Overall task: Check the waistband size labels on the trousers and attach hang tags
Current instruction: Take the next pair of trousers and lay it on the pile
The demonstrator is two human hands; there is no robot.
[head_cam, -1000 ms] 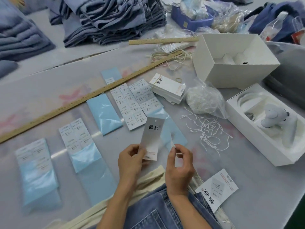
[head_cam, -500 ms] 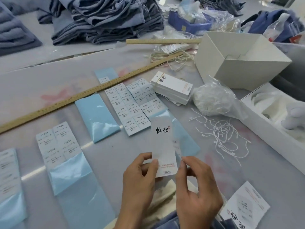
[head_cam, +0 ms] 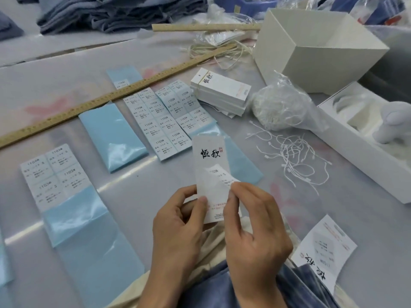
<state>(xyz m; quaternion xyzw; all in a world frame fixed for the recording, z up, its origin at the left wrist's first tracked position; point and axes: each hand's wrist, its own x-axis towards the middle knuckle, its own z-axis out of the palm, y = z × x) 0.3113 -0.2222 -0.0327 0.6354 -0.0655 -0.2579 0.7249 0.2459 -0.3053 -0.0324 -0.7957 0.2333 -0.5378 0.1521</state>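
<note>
My left hand (head_cam: 178,227) pinches the lower left edge of a white hang tag (head_cam: 208,158) with black brush lettering, held upright over the table. My right hand (head_cam: 251,227) pinches a small size sticker (head_cam: 219,174) marked S against the tag's face. Blue denim trousers (head_cam: 213,290) with a cream lining lie at the bottom edge under my wrists. A second tag (head_cam: 324,252) lies face up to the right of the trousers. Sticker sheets on blue backing lie to the left: an S sheet (head_cam: 53,174) and L and XL sheets (head_cam: 164,121).
A stack of hang tags (head_cam: 220,90) sits beyond the sheets, beside a bag of white string loops (head_cam: 280,105) and loose loops (head_cam: 293,156). A long wooden ruler (head_cam: 111,96) crosses the table. White boxes (head_cam: 320,47) stand at right; folded denim piles (head_cam: 100,12) at the back.
The tag has turned face-on and come closer. My right hand has brought a size sticker onto the tag's face, where before it held only the tag's edge.
</note>
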